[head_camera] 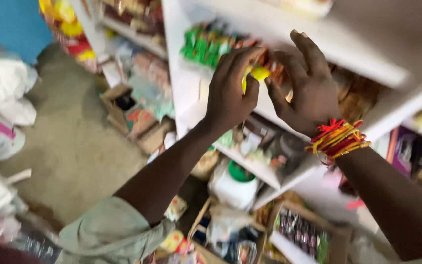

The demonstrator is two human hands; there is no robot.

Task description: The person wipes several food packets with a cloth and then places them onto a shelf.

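Both my hands are raised to a white shelf point(289, 34) packed with small packets. My left hand point(230, 88) curls around a yellow packet point(257, 74), fingers bent over its top. Close beside it on the right, my right hand point(304, 83) has its fingers spread and its thumb touching the same yellow packet; red and yellow threads are tied round its wrist. Green and red packets point(206, 46) lie in a row on the shelf just left of my hands. The picture is blurred by motion.
Lower shelves hold jars and packets point(269, 146). A white container with a green lid point(235, 183) and cardboard boxes of goods point(304, 234) stand below. Open cartons point(133, 117) sit on the concrete floor point(69, 142); white sacks point(1, 107) are at the left.
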